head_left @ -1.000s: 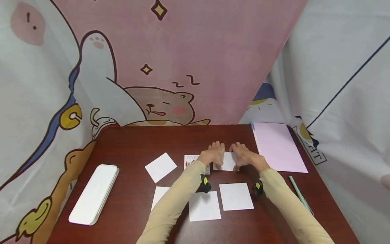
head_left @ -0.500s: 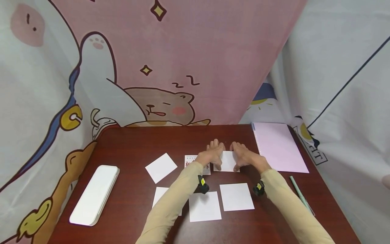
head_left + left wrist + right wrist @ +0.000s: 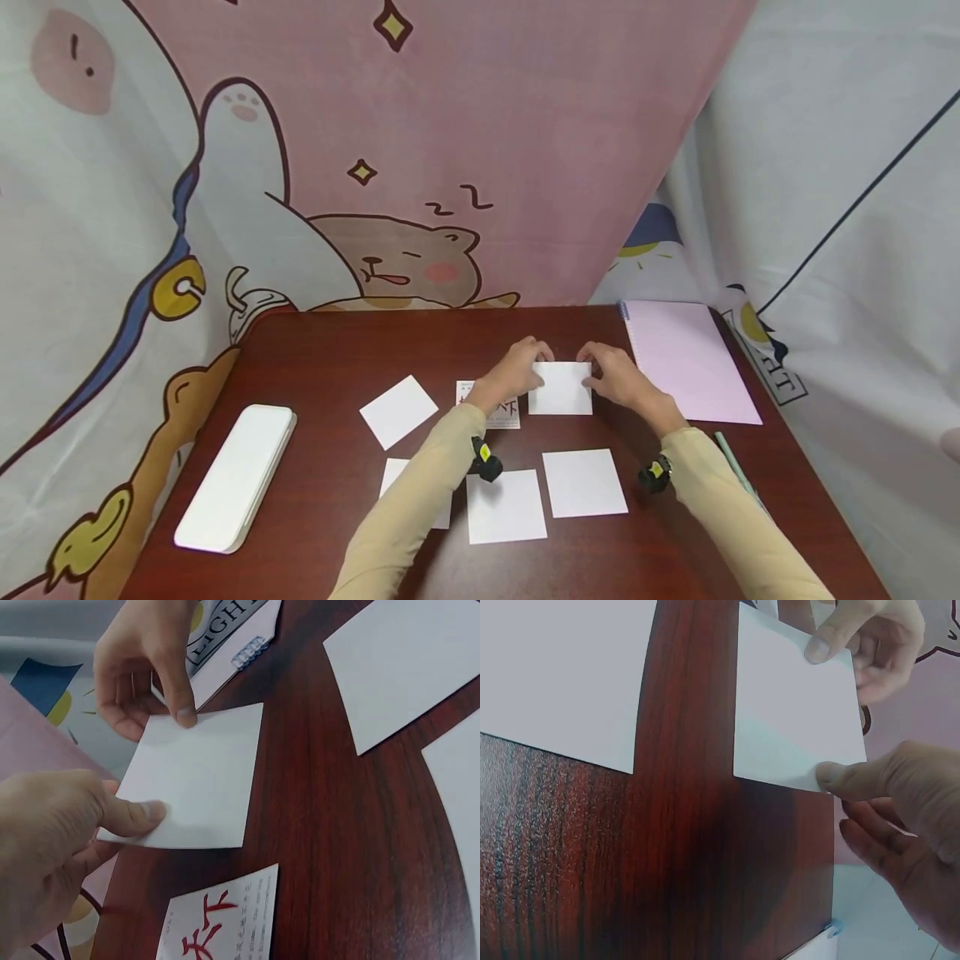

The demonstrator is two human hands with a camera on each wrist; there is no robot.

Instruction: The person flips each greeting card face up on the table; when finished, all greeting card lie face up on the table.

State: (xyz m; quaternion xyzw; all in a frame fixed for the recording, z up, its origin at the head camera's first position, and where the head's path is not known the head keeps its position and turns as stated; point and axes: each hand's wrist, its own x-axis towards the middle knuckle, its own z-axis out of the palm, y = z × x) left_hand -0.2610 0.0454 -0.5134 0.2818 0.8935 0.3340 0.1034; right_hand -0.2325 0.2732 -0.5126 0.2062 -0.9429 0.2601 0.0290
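Observation:
A blank white card (image 3: 560, 389) is pinched between both hands at its far corners, its far edge tilted up off the table. My left hand (image 3: 517, 368) grips the left side, thumb on top and fingers beneath, as the left wrist view shows on the card (image 3: 196, 776). On the right side my right hand (image 3: 617, 373) does the same, its thumb lying on the card (image 3: 791, 705) in the right wrist view. Just left of it, partly behind my left wrist, lies a card with red characters (image 3: 504, 414), seen closer in the left wrist view.
Nearer me on the dark red table (image 3: 330, 350) lie several more white cards, including a right one (image 3: 585, 483) and a middle one (image 3: 506, 508). A tilted card (image 3: 398, 412) lies left. A white case (image 3: 235, 479), a pink spiral notebook (image 3: 690, 358) and a green pen (image 3: 738, 467) flank them.
Both hands lay over the white card's sides on the table. Now they have shifted to its far corners, pinch it, and the card's far edge has risen slightly.

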